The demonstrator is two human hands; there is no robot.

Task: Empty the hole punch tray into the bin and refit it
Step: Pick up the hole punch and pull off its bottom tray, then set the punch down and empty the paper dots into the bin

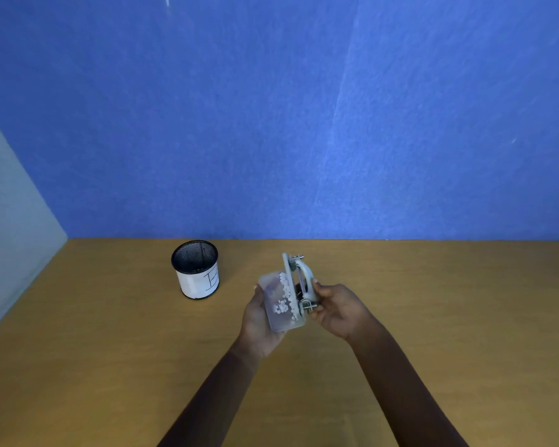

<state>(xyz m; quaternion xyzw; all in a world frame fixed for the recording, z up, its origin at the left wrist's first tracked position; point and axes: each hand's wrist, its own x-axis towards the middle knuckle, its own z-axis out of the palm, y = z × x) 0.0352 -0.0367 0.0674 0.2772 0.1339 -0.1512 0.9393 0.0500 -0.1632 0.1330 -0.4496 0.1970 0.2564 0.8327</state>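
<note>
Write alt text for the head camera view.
Two bare hands, left and right, hold a grey metal hole punch with its clear plastic tray of white paper dots above a wooden table; a black mesh bin stands left.

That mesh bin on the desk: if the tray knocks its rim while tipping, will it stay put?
Probably not reliably. The mesh bin is a small open-mesh cup, so likely light. It looks empty, with nothing weighing it down, and it stands taller than wide on the smooth wooden desk, so a knock at the rim may slide or tip it.
</note>
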